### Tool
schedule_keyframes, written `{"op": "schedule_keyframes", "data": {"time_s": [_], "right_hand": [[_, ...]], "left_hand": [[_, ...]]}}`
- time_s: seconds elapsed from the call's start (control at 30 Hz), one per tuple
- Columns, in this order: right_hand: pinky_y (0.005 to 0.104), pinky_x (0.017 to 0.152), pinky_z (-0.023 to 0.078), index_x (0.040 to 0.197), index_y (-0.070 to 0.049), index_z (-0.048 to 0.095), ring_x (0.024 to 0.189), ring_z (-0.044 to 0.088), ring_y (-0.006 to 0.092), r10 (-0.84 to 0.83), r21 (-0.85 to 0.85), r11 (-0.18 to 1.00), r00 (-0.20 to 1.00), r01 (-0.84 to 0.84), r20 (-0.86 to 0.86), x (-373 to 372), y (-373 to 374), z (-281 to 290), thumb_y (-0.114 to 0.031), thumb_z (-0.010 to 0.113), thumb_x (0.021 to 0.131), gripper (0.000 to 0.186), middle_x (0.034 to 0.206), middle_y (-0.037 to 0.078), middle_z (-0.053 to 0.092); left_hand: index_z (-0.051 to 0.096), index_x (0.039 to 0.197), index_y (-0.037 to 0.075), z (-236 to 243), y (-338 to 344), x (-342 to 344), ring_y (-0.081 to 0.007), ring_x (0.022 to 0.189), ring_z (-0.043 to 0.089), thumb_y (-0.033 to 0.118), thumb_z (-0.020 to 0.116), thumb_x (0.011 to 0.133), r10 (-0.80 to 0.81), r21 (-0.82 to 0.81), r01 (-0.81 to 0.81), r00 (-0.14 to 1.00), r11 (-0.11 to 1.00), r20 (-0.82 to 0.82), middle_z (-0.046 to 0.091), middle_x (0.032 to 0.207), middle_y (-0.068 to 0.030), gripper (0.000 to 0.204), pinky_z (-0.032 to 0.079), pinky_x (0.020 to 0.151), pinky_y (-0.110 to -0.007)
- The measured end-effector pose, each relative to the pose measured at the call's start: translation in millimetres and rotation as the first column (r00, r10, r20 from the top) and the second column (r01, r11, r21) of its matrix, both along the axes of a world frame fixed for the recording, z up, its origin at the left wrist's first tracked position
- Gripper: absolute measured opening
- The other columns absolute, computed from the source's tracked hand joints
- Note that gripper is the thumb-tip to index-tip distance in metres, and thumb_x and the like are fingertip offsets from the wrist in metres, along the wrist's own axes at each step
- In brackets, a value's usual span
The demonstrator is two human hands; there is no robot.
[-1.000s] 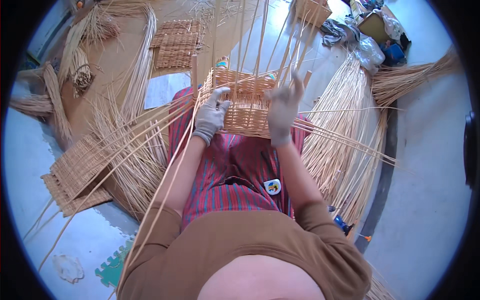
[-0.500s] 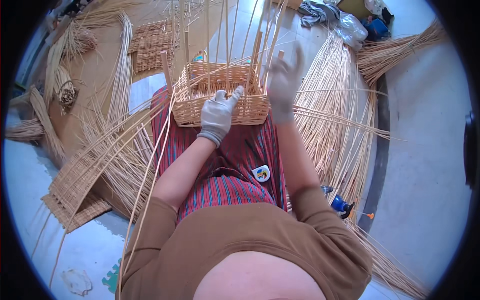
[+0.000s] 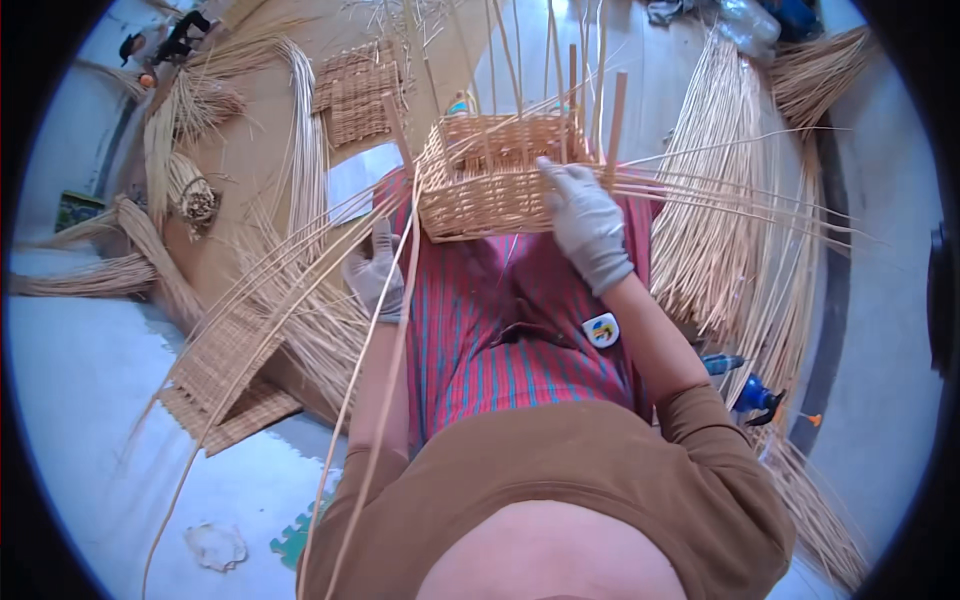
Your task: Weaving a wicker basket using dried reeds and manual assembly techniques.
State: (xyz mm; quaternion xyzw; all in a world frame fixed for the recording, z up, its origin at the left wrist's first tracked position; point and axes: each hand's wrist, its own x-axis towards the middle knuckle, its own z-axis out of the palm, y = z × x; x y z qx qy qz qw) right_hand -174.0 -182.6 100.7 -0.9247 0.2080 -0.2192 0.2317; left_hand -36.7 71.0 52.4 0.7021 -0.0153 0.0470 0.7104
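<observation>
Could pull basket (image 3: 487, 208) off left edge of lap (image 3: 475, 372) by snagging strands (image 3: 345, 230) with open left hand (image 3: 372, 274), despite right hand's (image 3: 590, 225) grip on rim (image 3: 490, 178).

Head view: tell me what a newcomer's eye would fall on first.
First comes the half-woven basket over the person's striped red cloth, with tall stakes rising from it and the gloved right hand at its near side. Then comes the broad fan of pale canes on the floor to the right.
</observation>
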Motion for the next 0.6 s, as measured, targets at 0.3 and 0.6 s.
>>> {"op": "schedule_keyframes", "data": {"time_s": [0.3, 0.6], "right_hand": [[0.0432, 0.081, 0.049, 0.078, -0.015, 0.07, 0.08, 0.066, 0.029, 0.93, 0.018, 0.34, 0.339, -0.94, 0.143, 26.2, 153.4, 24.2, -0.038, 0.072, 0.077, 0.023, 0.075, 0.006, 0.068], [0.0329, 0.072, 0.052, 0.1, -0.005, 0.062, 0.069, 0.054, 0.0118, -0.095, 0.743, 0.07, 0.737, -0.666, 0.67, 64.9, -25.7, -50.7, -0.026, 0.052, 0.106, 0.023, 0.083, 0.001, 0.056]], "left_hand": [[0.066, 0.131, 0.008, 18.3, 32.0, -16.4, -0.0124, 0.074, 0.063, 0.013, 0.073, 0.093, -0.431, 0.187, 0.417, 0.901, 0.89, 0.044, 0.069, 0.088, 0.0005, 0.039, 0.05, 0.065, -0.028], [0.061, 0.099, 0.002, -34.0, 20.5, -3.8, -0.0181, 0.073, 0.064, 0.048, 0.05, 0.105, -0.297, -0.229, 0.308, 0.951, 0.923, 0.082, 0.059, 0.08, -0.005, 0.048, 0.053, 0.07, -0.032]]}}
